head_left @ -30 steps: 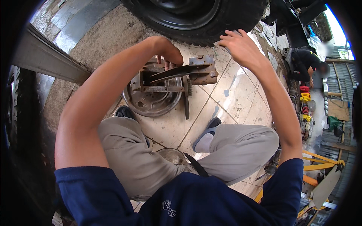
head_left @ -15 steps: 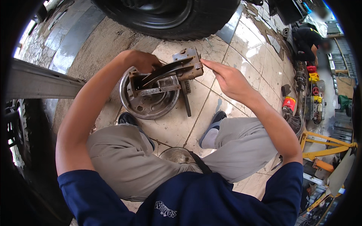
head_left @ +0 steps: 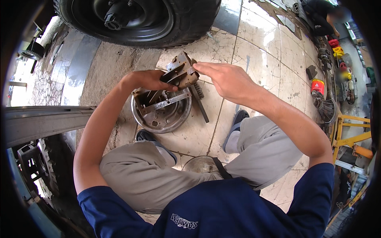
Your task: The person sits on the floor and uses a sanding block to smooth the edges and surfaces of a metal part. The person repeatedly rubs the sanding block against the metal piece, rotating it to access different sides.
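A rusty metal bracket [head_left: 164,104] with curved strips and a boxy plate end rests on a round, worn metal drum [head_left: 170,126] on the floor. Around one curved strip of the bracket, the fingers and thumb of my left hand [head_left: 151,80] are closed. My right hand [head_left: 226,79] is held flat with its fingers stretched out, the fingertips against the right side of the plate end. Below that end a dark bar [head_left: 201,109] slants down beside a ribbed piece [head_left: 198,91]. My left fingers partly hide the strips.
A large tyre [head_left: 190,23] stands beyond the bracket. To the left a metal beam [head_left: 51,121] juts in. Along the right lie a red and yellow can [head_left: 318,87], metal parts and a yellow frame [head_left: 353,139]. Another person [head_left: 317,18] crouches at far right. A round seat [head_left: 198,164] is beneath me.
My left hand has shifted from behind the curved strips to a grip around one. The bracket's plate end is tilted more steeply, and my right fingertips stay against it. The whole view has shifted.
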Demonstrator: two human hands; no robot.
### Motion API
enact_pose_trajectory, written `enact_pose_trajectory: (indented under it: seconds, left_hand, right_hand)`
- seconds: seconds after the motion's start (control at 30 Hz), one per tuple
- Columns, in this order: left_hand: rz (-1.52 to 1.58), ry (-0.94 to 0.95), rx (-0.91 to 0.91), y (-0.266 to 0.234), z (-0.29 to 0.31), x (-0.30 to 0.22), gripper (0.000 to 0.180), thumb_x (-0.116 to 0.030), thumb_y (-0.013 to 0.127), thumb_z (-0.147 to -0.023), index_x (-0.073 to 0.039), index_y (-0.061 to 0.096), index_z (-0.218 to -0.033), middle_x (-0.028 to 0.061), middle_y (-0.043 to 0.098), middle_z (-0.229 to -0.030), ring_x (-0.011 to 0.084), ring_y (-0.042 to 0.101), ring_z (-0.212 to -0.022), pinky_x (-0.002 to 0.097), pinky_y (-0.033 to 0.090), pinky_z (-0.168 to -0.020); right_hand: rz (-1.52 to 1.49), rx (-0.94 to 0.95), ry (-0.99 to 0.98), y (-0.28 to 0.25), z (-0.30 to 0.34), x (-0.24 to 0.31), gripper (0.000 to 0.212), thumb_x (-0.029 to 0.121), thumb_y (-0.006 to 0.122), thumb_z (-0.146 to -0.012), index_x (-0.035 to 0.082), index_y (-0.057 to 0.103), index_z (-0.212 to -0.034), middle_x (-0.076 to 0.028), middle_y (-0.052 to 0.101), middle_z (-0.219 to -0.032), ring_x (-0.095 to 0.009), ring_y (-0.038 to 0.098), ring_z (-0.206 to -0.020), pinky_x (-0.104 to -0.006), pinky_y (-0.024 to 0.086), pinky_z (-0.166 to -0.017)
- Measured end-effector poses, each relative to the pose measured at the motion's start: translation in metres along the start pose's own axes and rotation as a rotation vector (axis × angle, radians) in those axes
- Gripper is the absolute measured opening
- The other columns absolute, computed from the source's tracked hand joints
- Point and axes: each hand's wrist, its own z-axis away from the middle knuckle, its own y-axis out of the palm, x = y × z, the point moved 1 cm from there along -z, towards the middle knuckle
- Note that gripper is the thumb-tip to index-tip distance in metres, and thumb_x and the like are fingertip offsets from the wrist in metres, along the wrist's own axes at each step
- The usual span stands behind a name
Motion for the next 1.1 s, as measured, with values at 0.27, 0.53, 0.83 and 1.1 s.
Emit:
enact_pose_trajectory:
  seconds: [0.27, 0.53, 0.83, 1.1]
  left_hand:
    - [0.08, 0.082, 0.083, 0.003, -0.005, 0.004, 0.056, -0.063, 0.072, -0.087, -0.018, 0.076, -0.119, 0.0071, 0.074, -0.121, 0.0267, 0.065, -0.117, 0.0387, 0.047, -0.104]
    - [0.057, 0.139, 0.067, 0.003, -0.01, 0.007, 0.046, -0.06, 0.068, -0.091, -0.017, 0.08, -0.103, 0.0031, 0.078, -0.104, 0.0224, 0.069, -0.108, 0.0379, 0.049, -0.099]
    - [0.03, 0.129, 0.052, 0.005, -0.006, 0.006, 0.055, -0.069, 0.064, -0.089, -0.017, 0.08, -0.098, 0.001, 0.078, -0.1, 0.0227, 0.068, -0.108, 0.0402, 0.049, -0.099]
    - [-0.007, 0.093, 0.073, 0.004, -0.01, 0.008, 0.05, -0.063, 0.068, -0.09, -0.017, 0.079, -0.104, 0.0042, 0.078, -0.105, 0.0231, 0.07, -0.106, 0.0387, 0.05, -0.097]
  right_hand:
    - [0.031, -0.071, -0.101, 0.002, -0.007, 0.012, 0.05, -0.002, 0.048, -0.089, 0.0, 0.059, -0.138, -0.019, 0.062, -0.14, -0.032, 0.062, -0.126, -0.0432, 0.051, -0.107]
    - [-0.045, -0.001, 0.052, 0.007, -0.019, 0.003, 0.052, -0.002, 0.046, -0.089, 0.0, 0.057, -0.14, -0.019, 0.062, -0.138, -0.034, 0.065, -0.121, -0.0422, 0.054, -0.103]
    - [-0.01, -0.032, -0.051, 0.007, -0.04, -0.01, 0.053, -0.001, 0.046, -0.091, 0.007, 0.056, -0.142, -0.014, 0.06, -0.143, -0.033, 0.063, -0.124, -0.041, 0.054, -0.103]
    - [-0.038, 0.058, 0.038, 0.011, -0.027, 0.001, 0.053, -0.003, 0.044, -0.092, 0.004, 0.054, -0.144, -0.017, 0.059, -0.144, -0.033, 0.061, -0.126, -0.0426, 0.052, -0.105]
